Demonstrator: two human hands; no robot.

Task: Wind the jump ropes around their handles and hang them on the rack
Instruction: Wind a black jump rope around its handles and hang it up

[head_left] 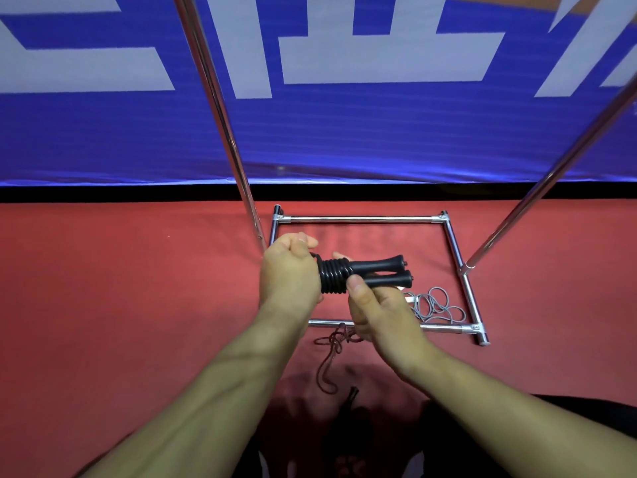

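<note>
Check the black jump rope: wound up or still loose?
Wound. The black jump rope sits in tight coils around its paired handles, gripped by the left hand and right hand. Its tail end is hidden.

black jump rope: two black handles side by side, lying level, flared ends pointing right; black cord wound in tight coils round their left half; held above the rack base.
grey jump rope: thin grey cord in a loose tangle on the red floor, inside the rack base at its near right corner; its handles cannot be made out.
dark red jump rope: thin cord in a loose heap on the floor, touching the near bar of the base, one long loop trailing nearer.
rack: chrome tubes; rectangular base flat on the floor, two poles rising from its left and right sides.
</note>
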